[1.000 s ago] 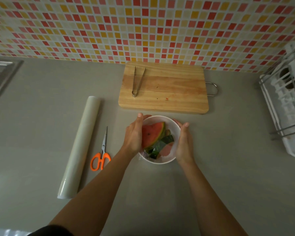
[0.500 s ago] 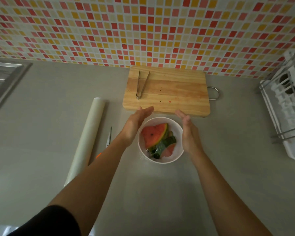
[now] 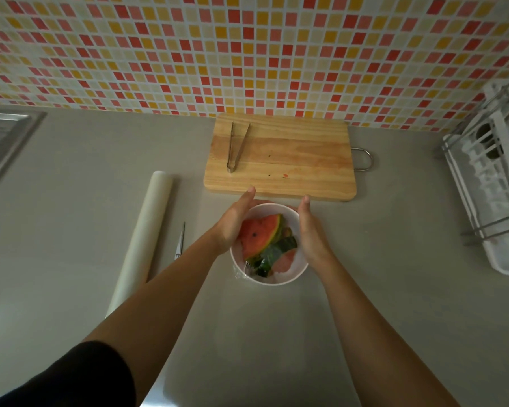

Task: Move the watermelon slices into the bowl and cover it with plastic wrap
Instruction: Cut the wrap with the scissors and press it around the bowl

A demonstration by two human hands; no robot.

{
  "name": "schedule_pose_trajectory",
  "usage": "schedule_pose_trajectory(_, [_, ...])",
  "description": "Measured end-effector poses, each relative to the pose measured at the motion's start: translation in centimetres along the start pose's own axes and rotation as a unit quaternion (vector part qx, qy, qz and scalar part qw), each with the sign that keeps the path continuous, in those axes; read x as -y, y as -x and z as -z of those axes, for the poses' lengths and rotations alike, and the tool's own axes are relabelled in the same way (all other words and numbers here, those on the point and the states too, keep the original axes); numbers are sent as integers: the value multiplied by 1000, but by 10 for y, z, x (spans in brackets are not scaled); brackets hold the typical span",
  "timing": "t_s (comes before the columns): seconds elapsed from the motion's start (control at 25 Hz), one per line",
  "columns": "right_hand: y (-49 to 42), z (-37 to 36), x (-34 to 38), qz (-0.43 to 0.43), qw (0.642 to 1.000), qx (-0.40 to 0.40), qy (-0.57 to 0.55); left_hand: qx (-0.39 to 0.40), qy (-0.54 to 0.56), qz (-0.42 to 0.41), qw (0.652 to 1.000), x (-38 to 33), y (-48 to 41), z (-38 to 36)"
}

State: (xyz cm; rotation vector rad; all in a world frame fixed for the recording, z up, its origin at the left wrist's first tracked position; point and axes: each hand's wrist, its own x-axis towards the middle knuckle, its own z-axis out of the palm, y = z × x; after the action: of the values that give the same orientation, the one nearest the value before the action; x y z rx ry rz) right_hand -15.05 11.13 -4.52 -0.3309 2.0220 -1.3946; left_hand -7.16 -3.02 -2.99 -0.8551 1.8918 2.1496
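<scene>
Both forearms reach forward. The left hand (image 3: 232, 221) and right hand (image 3: 312, 230), fingers straight and together, flank the white bowl (image 3: 276, 282) of watermelon slices (image 3: 259, 235), palms at its rim. It sits on the grey counter (image 3: 394, 289) before a wooden cutting board (image 3: 291, 171) and a mosaic-tiled wall (image 3: 247, 54).

Dim, warm light; wide-angle edges bow (mild softness throughout).

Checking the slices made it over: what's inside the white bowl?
Watermelon slices: a red wedge over dark green rind and a paler pink piece. The left hand hides the bowl's left side; slices hide its bottom.
</scene>
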Motion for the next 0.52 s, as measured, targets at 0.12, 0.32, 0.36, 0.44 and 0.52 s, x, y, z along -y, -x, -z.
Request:
schedule_pose_trajectory(0.12, [2, 1, 5, -11, 999, -28, 39, -21, -34, -9, 999, 0, -1, 1])
schedule_pose_trajectory(0.32, [2, -2, 4, -35, 988, -36, 143, -26, -65, -13, 997, 3, -5, 2])
schedule_pose_trajectory(0.36, [4, -2, 5, -36, 985, -35, 162, -28, -83, -12, 996, 4, -4, 3])
schedule_pose_trajectory(0.44, [7, 1, 9, -35, 973, -37, 227, -43, -138, 0, 990, 2, -2, 4])
schedule_pose_trajectory(0.52, [5, 5, 11, -29, 952, -38, 304, -74, -161, -24, 984, -1, 3, 7])
